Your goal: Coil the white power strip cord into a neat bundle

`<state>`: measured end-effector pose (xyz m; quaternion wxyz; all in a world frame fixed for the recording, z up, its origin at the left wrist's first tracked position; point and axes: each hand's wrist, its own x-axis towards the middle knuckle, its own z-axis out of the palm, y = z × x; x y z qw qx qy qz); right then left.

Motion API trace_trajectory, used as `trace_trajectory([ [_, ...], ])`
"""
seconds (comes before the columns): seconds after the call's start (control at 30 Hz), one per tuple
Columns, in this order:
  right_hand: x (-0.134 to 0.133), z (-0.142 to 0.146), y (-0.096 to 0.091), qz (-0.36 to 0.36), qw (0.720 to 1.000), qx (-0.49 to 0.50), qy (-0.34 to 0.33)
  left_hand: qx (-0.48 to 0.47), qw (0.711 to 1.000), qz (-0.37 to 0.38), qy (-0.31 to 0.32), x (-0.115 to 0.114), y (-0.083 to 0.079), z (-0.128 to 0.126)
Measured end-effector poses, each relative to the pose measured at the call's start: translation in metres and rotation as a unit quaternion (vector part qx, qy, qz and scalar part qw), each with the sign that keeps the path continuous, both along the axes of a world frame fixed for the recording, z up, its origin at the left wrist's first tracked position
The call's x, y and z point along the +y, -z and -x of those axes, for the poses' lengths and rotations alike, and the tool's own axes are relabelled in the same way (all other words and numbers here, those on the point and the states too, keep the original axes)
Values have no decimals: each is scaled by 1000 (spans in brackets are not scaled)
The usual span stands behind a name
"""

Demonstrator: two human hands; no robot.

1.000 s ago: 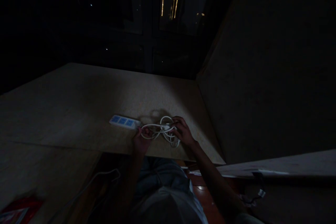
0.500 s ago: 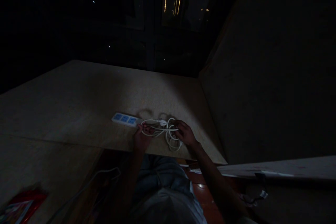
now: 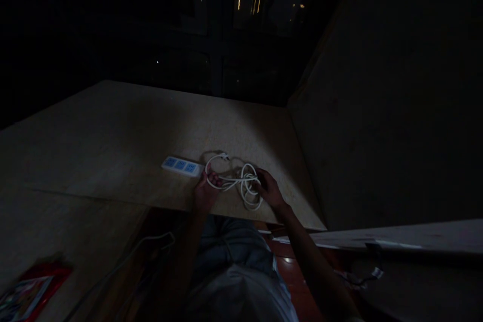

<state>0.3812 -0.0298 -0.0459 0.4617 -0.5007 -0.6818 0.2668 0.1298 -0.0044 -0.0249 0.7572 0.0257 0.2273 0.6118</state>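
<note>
One white cord (image 3: 234, 180), looped, gripped by the fingers of left hand (image 3: 205, 193) and right hand (image 3: 269, 189); one power strip (image 3: 181, 166), on desk (image 3: 151, 121), at left hand's ten o'clock, from where I stand.

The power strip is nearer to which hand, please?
Left: the left hand is close beside the power strip, near its right end; the right hand is farther right, at the coiled cord.
</note>
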Motion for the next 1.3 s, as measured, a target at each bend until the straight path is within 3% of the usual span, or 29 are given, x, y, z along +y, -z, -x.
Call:
trace_trajectory([
  [0.13, 7, -2, 3, 69, 993, 88, 25, 69, 997, -34, -16, -7, 3, 0],
  [0.23, 7, 1, -1, 81, 990, 108, 48, 191, 979, -67, -25, -16, 2, 9],
  [0.33, 8, 6, -2, 86, 985, 128, 80, 354, 931, -86, -4, -29, -6, 26],
  [0.47, 21, 12, 1, 118, 963, 177, 166, 484, 861, -148, 54, -51, -23, 42],
  [0.53, 30, 14, 1, 146, 940, 237, 198, 533, 823, -179, 76, -61, -27, 40],
  [0.6, 36, 14, -2, 172, 916, 296, 210, 557, 804, -195, 77, -69, -27, 33],
  [0.73, 33, 7, -12, 199, 877, 403, 167, 581, 777, -236, 53, -80, -21, 12],
  [0.83, 24, 0, -17, 181, 850, 476, 137, 566, 788, -241, 18, -85, -15, -3],
  [0.93, 17, -2, -16, 150, 840, 498, 156, 536, 817, -216, -1, -85, -8, -10],
  [1.1, 7, 8, -8, 62, 883, 413, 214, 482, 865, -139, -23, -72, 1, -6],
  [1.3, -7, 17, -5, 11, 924, 305, 230, 396, 914, -87, 23, -66, 1, 0],
])
